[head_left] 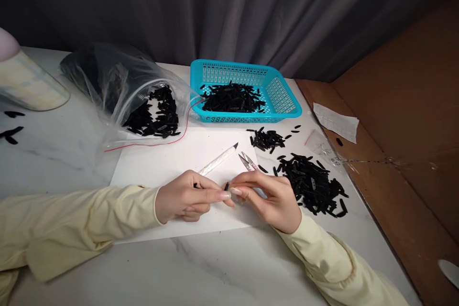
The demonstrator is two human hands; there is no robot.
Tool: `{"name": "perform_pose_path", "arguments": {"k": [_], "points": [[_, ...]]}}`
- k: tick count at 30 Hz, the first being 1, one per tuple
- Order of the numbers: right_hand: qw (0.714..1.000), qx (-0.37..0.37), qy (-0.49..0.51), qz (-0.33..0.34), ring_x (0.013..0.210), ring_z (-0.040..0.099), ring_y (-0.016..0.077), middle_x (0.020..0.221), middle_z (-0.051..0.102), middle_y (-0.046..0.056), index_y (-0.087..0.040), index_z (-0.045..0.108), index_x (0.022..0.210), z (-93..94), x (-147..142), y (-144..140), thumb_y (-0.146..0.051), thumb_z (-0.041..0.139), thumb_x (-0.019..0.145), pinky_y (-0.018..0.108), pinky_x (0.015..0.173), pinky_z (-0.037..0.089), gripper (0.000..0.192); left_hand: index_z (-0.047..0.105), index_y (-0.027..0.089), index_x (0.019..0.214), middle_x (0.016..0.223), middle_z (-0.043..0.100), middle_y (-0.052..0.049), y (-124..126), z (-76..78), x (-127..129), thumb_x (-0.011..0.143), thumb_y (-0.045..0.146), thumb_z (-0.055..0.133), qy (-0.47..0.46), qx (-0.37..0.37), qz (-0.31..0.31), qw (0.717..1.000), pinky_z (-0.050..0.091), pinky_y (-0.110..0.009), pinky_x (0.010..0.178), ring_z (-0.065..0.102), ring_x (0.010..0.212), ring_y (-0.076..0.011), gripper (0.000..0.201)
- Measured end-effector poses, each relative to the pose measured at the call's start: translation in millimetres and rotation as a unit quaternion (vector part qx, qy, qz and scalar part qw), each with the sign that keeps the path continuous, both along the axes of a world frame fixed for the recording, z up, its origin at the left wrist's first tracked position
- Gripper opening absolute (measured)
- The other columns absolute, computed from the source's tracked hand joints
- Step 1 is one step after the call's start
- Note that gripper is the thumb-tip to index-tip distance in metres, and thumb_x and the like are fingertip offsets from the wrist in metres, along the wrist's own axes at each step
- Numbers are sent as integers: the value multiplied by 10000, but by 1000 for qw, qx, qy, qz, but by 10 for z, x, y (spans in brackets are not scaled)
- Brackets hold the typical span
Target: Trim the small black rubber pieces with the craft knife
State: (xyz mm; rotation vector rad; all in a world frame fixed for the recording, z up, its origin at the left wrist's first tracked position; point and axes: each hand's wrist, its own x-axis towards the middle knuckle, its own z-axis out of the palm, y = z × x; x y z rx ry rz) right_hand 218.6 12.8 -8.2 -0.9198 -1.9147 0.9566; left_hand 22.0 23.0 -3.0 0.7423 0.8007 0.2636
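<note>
A small, narrow black strip (pixel 226 186) is pinched between the fingertips of both hands, over a white sheet (pixel 154 167). My left hand (pixel 195 196) is closed on its left side, thumb and forefinger together; another dark bit shows by its curled fingers. From the right, my right hand (pixel 270 196) grips the same piece between thumb and fingers. Just beyond the hands lie a slim white stick-shaped tool (pixel 218 160) with a dark pointed tip and a pair of metal snips (pixel 247 160), partly hidden behind the right hand.
Loose black strips form a large pile (pixel 311 184) and a smaller pile (pixel 267 138) to the right. Behind stands a blue basket (pixel 247 117) holding more. An open clear bag (pixel 118 81) spills strips at left. Brown cardboard (pixel 394 105) borders the right side.
</note>
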Motion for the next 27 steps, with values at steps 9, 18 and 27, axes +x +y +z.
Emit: {"name": "perform_pose_path", "arguments": {"k": [9,18,27], "points": [[995,85,-38,27,709,634,167,811,700,107,-111,611,1073,-24,-93,-98,-94,567,821,272,630,530,257,661,128,678,309,262,106,-1,-63,16,728,369,665,-8,3,33,999,93,-170,315,161,281,-6,246],[992,98,-4,74,732,631,184,880,715,116,-148,647,1043,-59,-25,15,-33,524,831,325,651,525,271,328,164,358,289,234,67,2,-90,-14,819,476,506,-30,46,-21,998,83,-200,294,150,258,-10,585],[994,96,-7,47,701,641,171,841,719,126,-90,671,983,-86,-36,13,-38,580,800,286,635,528,211,335,162,333,276,242,56,-9,-110,-5,799,460,517,1,57,4,998,107,-201,290,178,249,-19,583]]}}
